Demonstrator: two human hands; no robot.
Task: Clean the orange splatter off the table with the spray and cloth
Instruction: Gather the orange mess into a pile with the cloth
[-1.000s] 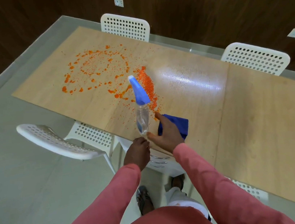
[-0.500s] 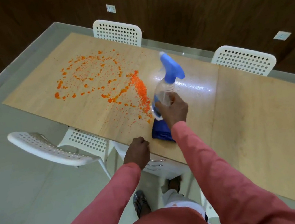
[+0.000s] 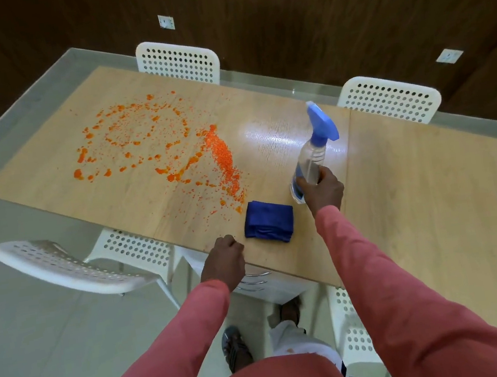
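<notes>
Spray bottle [image 3: 313,160] was gripped low by right hand [image 3: 322,190]; left hand [image 3: 224,262] was curled, empty, beside cloth [image 3: 270,225]. Nozzle best aimed at the orange splatter [image 3: 155,147].

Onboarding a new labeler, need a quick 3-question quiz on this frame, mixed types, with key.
1. True or false: the right hand grips the spray bottle around its lower body.
2. Multiple choice: the folded blue cloth lies
A. on top of the orange splatter
B. on the table near its front edge, between the two hands
C. in the left hand
3. Fill in: the spray bottle's nozzle head is ____ in colour.

Key: 1 true; 2 B; 3 blue.
</notes>
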